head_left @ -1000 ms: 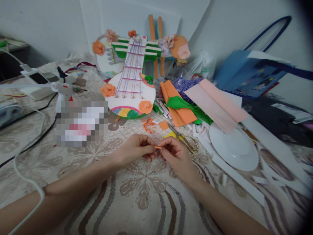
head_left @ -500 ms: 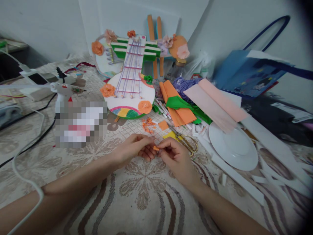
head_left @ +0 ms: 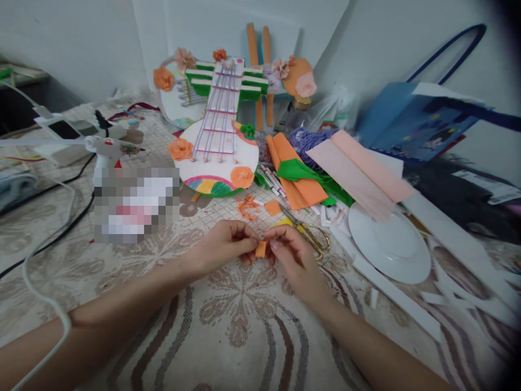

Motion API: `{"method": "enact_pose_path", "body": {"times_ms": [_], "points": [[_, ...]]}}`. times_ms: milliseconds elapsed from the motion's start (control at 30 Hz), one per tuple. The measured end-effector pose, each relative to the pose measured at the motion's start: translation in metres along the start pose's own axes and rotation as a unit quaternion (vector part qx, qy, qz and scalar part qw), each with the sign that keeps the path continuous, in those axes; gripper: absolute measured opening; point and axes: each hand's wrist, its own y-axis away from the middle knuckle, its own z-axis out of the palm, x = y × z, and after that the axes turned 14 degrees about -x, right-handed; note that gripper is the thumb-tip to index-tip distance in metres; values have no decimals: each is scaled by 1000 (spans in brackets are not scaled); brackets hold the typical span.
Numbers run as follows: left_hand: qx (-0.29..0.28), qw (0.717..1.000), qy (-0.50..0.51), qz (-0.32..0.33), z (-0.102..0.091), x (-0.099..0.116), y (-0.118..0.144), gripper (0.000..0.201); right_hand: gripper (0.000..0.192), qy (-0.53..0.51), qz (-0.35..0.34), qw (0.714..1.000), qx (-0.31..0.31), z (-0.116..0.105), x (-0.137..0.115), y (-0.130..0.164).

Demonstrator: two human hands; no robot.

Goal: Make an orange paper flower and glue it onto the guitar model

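Both forearms reach in from the bottom edge over a lace-patterned cloth [head_left: 244,320] covering the desk. The left hand [head_left: 222,250] and right hand [head_left: 295,255] meet at centre, each with thumb and forefinger pressed together on a small orange paper scrap [head_left: 260,249], which hangs between the fingertips just above the cloth. The scrap appears thin, light and soft; it would likely crease or tear easily, so a grip at its edges with the fingertips, as shown, seems apt. Just beyond the right hand lie scissors [head_left: 311,236] with gold handles, touching a yellow slip [head_left: 283,222]. Near them, loose orange cuttings [head_left: 248,207] are scattered. To the right sits a white plate [head_left: 388,244], partly covered by a pink sheet [head_left: 358,174]. Folded orange and green paper [head_left: 299,182] lies beyond the scissors. At centre, a paper guitar [head_left: 220,146] with orange flowers leans toward the wall. At left, a glue gun [head_left: 106,147] stands by black and white cables [head_left: 49,244]. At far right, a blue bag [head_left: 415,125] rests against the wall.
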Motion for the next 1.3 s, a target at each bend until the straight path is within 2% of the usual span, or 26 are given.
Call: {"method": "enact_pose_path", "body": {"times_ms": [133,367,500,800,1033,1300], "points": [[9,999,-34,7,2,0,1,5,8,-15,10,1000,11,0,0,-2],[-8,999,-34,15,2,-1,1,8,10,9,5,1000,3,0,7,-2],[-7,1000,-22,7,3,-2,0,13,11,-1,1,1000,-3,0,7,-1],[-3,1000,25,1,1,-5,0,7,12,34,-17,999,-20,0,4,-1],[3,997,75,-15,-1,-3,0,7,26,110,-48,992,-49,-4,7,0],[4,996,88,-20,-1,-4,0,8,13,129,-59,989,-33,-5,11,-2]]}}
